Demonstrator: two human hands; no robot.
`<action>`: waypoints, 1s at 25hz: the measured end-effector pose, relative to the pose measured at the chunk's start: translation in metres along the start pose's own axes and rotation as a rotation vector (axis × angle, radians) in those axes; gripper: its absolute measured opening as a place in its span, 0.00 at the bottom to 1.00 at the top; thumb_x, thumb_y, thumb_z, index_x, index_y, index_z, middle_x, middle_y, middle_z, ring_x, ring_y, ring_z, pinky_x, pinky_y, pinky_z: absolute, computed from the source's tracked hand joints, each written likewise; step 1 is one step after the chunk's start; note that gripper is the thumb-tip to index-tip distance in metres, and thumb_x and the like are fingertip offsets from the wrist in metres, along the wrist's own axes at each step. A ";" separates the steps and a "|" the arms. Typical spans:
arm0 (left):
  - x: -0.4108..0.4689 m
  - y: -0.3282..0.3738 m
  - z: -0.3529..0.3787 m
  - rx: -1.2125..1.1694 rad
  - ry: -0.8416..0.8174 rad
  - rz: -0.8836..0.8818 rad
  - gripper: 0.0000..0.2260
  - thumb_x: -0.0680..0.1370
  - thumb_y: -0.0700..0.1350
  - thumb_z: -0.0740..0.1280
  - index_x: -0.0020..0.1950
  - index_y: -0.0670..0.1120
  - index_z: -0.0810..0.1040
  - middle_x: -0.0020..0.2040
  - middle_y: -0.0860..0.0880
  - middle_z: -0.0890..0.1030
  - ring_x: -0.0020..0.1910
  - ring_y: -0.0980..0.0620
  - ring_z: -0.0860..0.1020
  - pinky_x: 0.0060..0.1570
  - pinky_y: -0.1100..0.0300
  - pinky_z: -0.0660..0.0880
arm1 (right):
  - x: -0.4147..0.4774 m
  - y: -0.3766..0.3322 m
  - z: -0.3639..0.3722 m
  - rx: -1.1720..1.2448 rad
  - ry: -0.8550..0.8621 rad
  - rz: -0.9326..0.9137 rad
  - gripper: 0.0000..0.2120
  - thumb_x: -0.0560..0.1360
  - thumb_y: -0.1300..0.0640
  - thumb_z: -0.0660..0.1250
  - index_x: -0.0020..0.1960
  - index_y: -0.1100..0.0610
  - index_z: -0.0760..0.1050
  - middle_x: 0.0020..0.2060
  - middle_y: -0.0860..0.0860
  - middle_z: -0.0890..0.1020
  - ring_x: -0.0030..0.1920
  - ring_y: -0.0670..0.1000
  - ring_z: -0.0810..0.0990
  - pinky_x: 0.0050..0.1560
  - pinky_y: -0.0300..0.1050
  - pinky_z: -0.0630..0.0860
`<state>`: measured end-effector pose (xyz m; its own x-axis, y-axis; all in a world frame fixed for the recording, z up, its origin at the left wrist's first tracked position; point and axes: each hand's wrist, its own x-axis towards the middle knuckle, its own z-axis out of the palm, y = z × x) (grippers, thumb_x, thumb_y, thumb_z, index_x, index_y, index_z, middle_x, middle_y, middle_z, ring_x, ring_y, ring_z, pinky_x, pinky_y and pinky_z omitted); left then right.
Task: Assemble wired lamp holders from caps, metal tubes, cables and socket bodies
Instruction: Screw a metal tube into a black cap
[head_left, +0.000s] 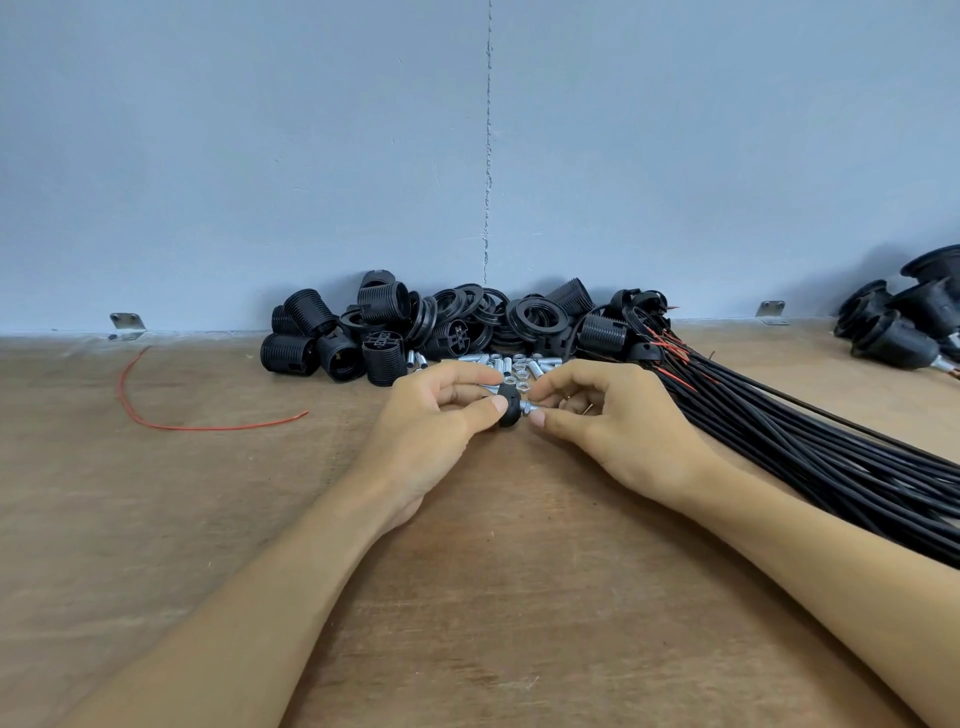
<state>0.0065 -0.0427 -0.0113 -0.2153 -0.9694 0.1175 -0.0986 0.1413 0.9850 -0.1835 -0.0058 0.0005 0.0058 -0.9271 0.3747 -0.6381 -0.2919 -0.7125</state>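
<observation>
My left hand (441, 415) grips a small black cap (511, 406) between thumb and fingers, just above the wooden table (260, 519). A short threaded metal tube (525, 409) sticks out of the cap's right side. My right hand (602, 415) pinches that tube with thumb and forefinger. Behind my hands lie several loose metal tubes and nuts (511, 364). Black socket bodies and rings (415, 327) are heaped against the wall. A bundle of black cables (810, 452) with red wire ends runs off to the right.
A loose red wire (156, 415) curves on the table at the left. Assembled black lamp holders (904, 317) lie at the far right by the wall. Two metal brackets (126, 323) fix the table to the grey wall.
</observation>
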 end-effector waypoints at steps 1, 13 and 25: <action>0.000 0.000 0.000 -0.005 0.003 0.001 0.09 0.75 0.40 0.75 0.51 0.53 0.85 0.43 0.55 0.87 0.43 0.60 0.84 0.44 0.70 0.74 | -0.001 -0.001 0.000 -0.027 -0.001 -0.016 0.06 0.72 0.58 0.77 0.47 0.48 0.84 0.33 0.35 0.80 0.35 0.38 0.76 0.41 0.29 0.71; -0.002 0.001 0.002 -0.090 -0.037 0.032 0.11 0.74 0.39 0.77 0.53 0.49 0.83 0.48 0.52 0.88 0.48 0.55 0.86 0.50 0.63 0.79 | -0.001 -0.005 0.000 0.132 0.069 0.001 0.04 0.76 0.59 0.73 0.48 0.50 0.84 0.37 0.44 0.84 0.40 0.45 0.81 0.46 0.39 0.76; -0.006 0.002 0.009 -0.145 -0.018 0.111 0.16 0.68 0.41 0.81 0.50 0.56 0.86 0.52 0.57 0.86 0.52 0.57 0.85 0.53 0.60 0.78 | 0.000 -0.005 0.001 0.145 0.161 0.083 0.15 0.77 0.44 0.69 0.34 0.48 0.77 0.24 0.42 0.78 0.26 0.39 0.73 0.32 0.28 0.66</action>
<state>-0.0011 -0.0352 -0.0110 -0.2344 -0.9457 0.2254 0.0672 0.2155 0.9742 -0.1794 -0.0043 0.0038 -0.1726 -0.9034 0.3925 -0.5137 -0.2574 -0.8185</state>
